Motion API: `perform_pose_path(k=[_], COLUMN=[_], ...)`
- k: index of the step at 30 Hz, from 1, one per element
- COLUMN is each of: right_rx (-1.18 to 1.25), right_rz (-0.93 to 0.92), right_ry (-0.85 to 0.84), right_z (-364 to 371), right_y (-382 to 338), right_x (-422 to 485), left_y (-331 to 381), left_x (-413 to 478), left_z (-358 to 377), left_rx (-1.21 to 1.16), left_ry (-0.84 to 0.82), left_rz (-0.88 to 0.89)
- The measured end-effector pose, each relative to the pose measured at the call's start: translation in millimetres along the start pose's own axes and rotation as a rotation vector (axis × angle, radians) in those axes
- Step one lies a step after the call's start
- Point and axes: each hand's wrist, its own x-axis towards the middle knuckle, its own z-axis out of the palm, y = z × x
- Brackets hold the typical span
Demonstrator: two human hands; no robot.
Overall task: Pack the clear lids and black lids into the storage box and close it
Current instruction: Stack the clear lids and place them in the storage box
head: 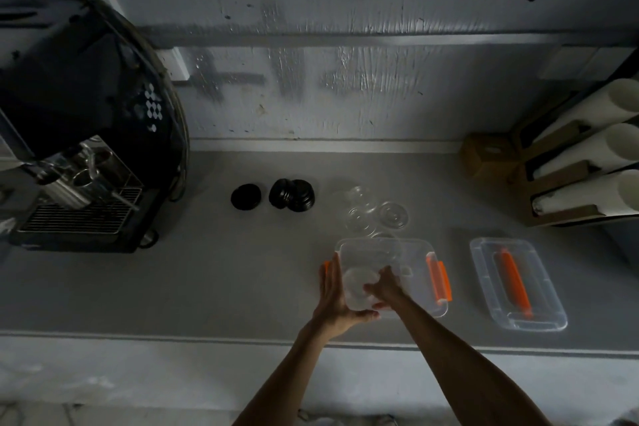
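Grey surface [173,287] under dim light carried the storage box [420,252]; left grip [333,290] lay spread against its side, right grip [385,287] inside on clear lids [359,287], closure unclear.

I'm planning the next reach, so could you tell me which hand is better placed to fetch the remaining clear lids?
The right hand. It is inside the storage box, and the clear lids lie just beyond it, while the left hand steadies the box's left wall.

**A:** where's the cam on this one?

**B:** single head cam, wide-angle, looking steeply down over the grey counter [262,287] toward the wall [345,28]. Arms enter from the bottom, close up.
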Motion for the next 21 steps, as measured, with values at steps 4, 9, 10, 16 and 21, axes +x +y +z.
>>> perform_pose_path(k=[4, 9, 10, 16, 21], right_rx=[-0.138, -0.058, -0.032, -0.075, -0.281], right_rz=[-0.023, 0.076, 0.08, 0.067, -0.021], right_ry=[-0.006, -0.025, -0.021, 0.003, 0.084], right_z=[-1.0, -1.2, -0.4, 0.5, -6.9], right_y=[4.3, 1.4, 1.3, 3.6, -3.5], right_x=[8.0, 6.9, 7.1, 1.9, -14.2], left_y=[-0.4, 2.4, 3.5, 0.6, 0.6], left_x=[-1.7, -2.9, -3.1, -1.7, -1.8], left_z=[-0.6, -3.3, -4.1, -3.9, -5.1], left_rx=[-0.014, -0.015, -0.014, -0.026, 0.005], left_ry=[-0.057, -0.069, -0.063, -0.068, -0.106], left_rz=[-0.032, -0.062, -0.063, -0.059, -0.097])
